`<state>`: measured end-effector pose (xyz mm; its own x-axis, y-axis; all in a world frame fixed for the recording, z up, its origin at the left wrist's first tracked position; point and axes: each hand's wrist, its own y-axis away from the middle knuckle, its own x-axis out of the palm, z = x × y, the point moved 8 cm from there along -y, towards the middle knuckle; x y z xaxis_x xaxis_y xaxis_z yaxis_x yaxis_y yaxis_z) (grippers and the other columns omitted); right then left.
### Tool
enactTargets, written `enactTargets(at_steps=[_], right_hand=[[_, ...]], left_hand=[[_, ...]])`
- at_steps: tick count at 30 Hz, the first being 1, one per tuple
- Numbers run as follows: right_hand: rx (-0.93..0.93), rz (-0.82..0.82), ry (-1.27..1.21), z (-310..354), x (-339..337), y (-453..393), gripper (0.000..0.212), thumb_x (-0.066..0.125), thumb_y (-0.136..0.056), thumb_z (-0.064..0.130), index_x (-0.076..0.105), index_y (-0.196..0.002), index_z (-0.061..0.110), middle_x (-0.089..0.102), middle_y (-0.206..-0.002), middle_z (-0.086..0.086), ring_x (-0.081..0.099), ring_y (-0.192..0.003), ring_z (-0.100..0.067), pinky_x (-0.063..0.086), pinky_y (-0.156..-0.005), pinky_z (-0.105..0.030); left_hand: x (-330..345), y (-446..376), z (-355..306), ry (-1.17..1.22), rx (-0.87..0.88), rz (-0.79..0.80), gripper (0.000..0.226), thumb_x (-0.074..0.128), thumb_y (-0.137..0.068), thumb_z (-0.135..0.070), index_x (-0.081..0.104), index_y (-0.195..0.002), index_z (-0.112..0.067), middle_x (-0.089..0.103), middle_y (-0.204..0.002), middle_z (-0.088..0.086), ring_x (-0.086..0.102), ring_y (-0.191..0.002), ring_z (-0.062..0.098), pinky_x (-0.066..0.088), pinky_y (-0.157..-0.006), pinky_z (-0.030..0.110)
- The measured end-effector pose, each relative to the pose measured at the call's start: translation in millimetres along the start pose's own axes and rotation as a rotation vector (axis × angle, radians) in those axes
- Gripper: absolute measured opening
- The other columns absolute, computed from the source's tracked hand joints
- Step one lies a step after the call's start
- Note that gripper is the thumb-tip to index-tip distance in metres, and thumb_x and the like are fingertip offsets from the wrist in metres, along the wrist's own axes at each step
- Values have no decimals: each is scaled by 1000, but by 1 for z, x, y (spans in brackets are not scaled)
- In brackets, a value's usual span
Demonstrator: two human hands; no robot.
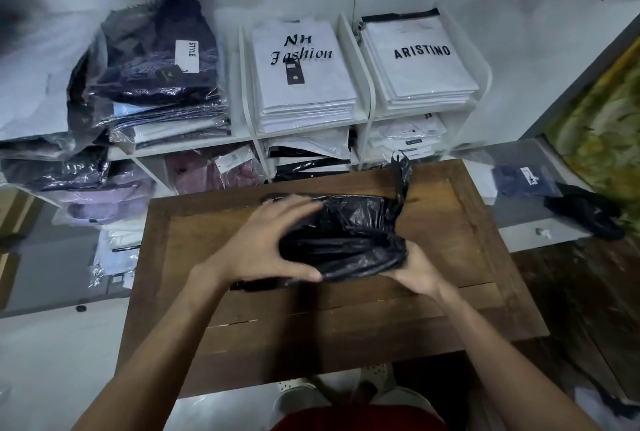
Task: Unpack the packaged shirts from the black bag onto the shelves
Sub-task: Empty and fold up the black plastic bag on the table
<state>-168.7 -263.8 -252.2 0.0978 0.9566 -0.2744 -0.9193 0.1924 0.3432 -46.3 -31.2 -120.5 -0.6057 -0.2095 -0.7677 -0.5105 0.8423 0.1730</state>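
Head view, one entry per item.

Black bag [346, 240]: lying crumpled on the wooden table [242, 326], near its far right part, one twisted end [401, 174] sticking up toward the shelves.

Left hand [266, 243]: gripping the bag's left side, fingers curling over the top, thumb curling along the near edge.

Right hand [419, 271]: holding the bag's near right corner; its fingers are tucking under the plastic, so how tightly they are closing cannot be told.

White shelves [367, 119]: standing just beyond the table's far edge. Upper row holding, from left to right, a stack of dark packaged shirts [162, 63], a white stack printed "NH Fashion" [301, 70] and a white stack printed "ARISTINO" [419, 63]. Lower compartments holding more packaged shirts, details unclear.

Second black bag [585, 209]: lying on the floor to the right, well apart from the table, with a blue packet [519, 181] beside it.
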Motion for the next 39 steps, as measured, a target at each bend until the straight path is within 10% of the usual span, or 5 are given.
enactTargets(at_steps=[8,17,23,33,39], right_hand=[[-130,289,388,0,8,1,57,71,-80,-11,70,-112,36,69,-119,16,64,-118,-2,48,-106,-28],[40,442,446,-12,12,-4,69,48,-90,-13,70,-106,51,52,-130,18,47,-128,-6,32,-112,-23],[198,-489,-23,-6,-58,-24,38,73,-91,7,62,-126,17,62,-126,1,59,-118,-16,43,-109,-31],[515,-328,-527,-3,-43,-70,43,84,-77,48,72,-107,19,69,-89,2,50,-60,-4,41,-54,-22],[337,-520,-756,-1,-62,-67,31,69,-95,12,62,-125,7,72,-106,-9,70,-87,-18,58,-78,-29]], left_hand=[[78,-58,-23,-284,-236,159,62,18,-99,-75,44,-148,-47,49,-151,0,38,-142,31,24,-113,52],[104,-70,-7,-505,-250,278,42,65,-85,-65,73,-102,-27,52,-134,2,46,-127,30,35,-106,50],[133,-52,10,-507,-304,305,58,67,-81,-71,54,-117,-28,25,-158,12,26,-143,40,27,-114,62],[147,-70,15,-476,-245,408,117,72,-78,-72,-11,-158,-51,-27,-168,2,-24,-151,49,0,-108,85],[148,-69,30,-410,-369,501,124,72,-68,-82,-16,-154,-58,-31,-167,-1,-23,-152,48,7,-102,90]])
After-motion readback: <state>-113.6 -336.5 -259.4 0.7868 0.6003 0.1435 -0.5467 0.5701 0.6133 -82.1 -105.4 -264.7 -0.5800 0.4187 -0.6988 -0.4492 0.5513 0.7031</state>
